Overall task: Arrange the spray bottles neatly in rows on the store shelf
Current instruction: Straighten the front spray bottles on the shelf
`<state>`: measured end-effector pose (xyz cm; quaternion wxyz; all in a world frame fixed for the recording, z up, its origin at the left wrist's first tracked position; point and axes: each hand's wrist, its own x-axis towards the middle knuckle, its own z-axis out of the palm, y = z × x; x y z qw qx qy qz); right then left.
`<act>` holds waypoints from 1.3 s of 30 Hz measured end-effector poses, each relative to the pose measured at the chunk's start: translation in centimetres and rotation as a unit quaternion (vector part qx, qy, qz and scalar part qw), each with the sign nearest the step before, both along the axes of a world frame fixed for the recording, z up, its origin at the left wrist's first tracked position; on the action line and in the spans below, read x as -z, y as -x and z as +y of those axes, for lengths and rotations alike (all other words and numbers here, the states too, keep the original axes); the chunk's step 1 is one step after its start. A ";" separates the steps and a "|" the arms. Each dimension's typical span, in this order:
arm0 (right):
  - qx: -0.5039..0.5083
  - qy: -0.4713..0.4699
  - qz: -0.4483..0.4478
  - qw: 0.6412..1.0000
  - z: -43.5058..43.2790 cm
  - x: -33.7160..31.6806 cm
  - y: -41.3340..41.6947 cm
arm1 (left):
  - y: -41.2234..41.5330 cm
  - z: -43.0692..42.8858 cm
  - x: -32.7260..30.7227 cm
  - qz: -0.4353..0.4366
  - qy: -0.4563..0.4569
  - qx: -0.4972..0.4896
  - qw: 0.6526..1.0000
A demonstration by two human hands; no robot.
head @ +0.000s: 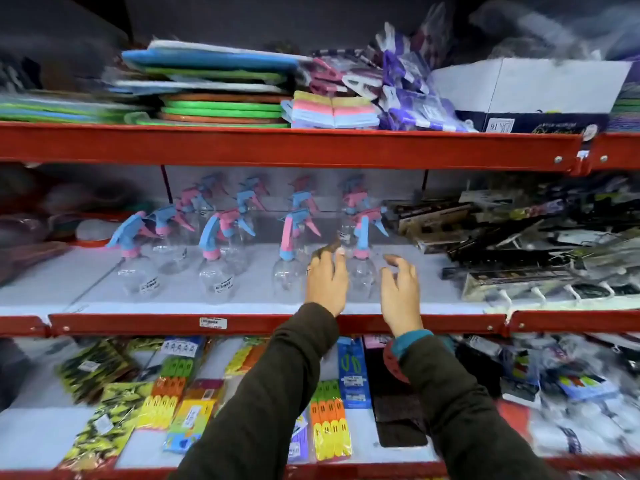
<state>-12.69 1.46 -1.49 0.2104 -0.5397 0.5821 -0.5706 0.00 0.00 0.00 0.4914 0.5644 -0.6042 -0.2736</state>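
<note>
I am spreading my left fingers point(334, 252) and right fingers point(393, 259) apart, holding nothing, either side of the clear plastic spray bottle with a pink-and-blue trigger head point(362, 268) standing between them. Beyond and leftward, more bottles are standing in rough rows on the white shelf with a red edge point(242, 322). It is looking empty, light and tippy; I am favouring the body below the collar.

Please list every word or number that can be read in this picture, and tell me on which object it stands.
"16": white tag on the dark box, top shelf; it seems rotated, so uncertain.
Price stickers on the spray bottles: too blurred to read.
Label on the red shelf edge: too blurred to read.
Packets on the bottom shelf: print too small to read.
</note>
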 end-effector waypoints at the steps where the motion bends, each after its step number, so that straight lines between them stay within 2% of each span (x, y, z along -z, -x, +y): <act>1: -0.006 -0.039 -0.050 0.998 -0.6 0.1 0.1 | 0.2 -0.8 0.3 0.050 -0.035 0.019 0.998; 4: -0.035 -0.142 -0.124 0.981 -2.1 -0.1 0.1 | 0.5 -2.2 0.1 0.152 -0.139 0.061 0.977; 6: -0.059 -0.164 -0.141 0.974 -3.0 -0.2 -0.1 | 0.6 -2.9 0.3 0.172 -0.165 0.077 0.968; 13: -0.078 -0.156 -0.200 0.964 -3.3 1.4 0.7 | 1.0 -3.6 1.9 0.203 -0.180 0.118 0.955; 20: -0.080 -0.146 -0.175 0.970 -2.0 0.9 2.0 | 1.9 -2.2 2.2 0.216 -0.172 0.154 0.949; 26: -0.076 -0.154 -0.157 0.972 -0.5 1.2 2.1 | 2.1 -0.6 2.4 0.200 -0.168 0.144 0.954; 30: -0.070 -0.137 -0.154 0.976 0.4 1.2 2.0 | 2.0 0.2 2.4 0.188 -0.171 0.150 0.955; 35: 0.007 -0.009 -0.134 0.991 3.1 1.2 1.3 | 1.0 1.1 2.5 0.207 -0.120 0.119 0.964; 39: -0.030 0.057 -0.116 0.991 4.9 0.6 -1.5 | -0.8 2.6 2.4 0.234 -0.077 0.105 0.963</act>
